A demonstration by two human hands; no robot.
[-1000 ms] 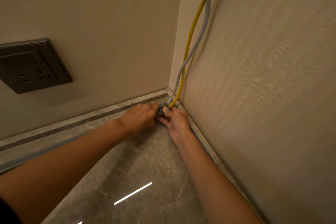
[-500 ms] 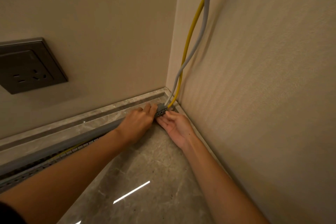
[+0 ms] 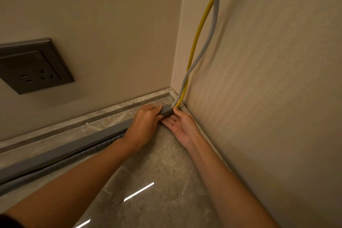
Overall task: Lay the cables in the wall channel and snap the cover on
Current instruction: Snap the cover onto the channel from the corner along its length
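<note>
A grey slotted channel [image 3: 61, 163] runs along the base of the left wall toward the corner, with its grey cover [image 3: 77, 144] lying on top. A yellow cable [image 3: 199, 29] and a grey cable [image 3: 214, 15] hang down the corner and enter the channel's end [image 3: 166, 110]. My left hand [image 3: 144, 124] lies over the cover near that end, fingers curled onto it. My right hand [image 3: 182, 125] is palm up beside the channel's end, fingers straight, thumb touching the end where the cables go in.
A dark wall socket [image 3: 35, 65] sits on the left wall. A marble skirting [image 3: 111, 111] lines both walls, and the polished marble floor [image 3: 148, 181] reflects ceiling lights. The right wall [image 3: 268, 98] stands close to my right arm.
The camera has pulled back, showing more of the channel on the left. My right hand has turned palm up and straightened its fingers. My left hand has stayed on the cover's end.
</note>
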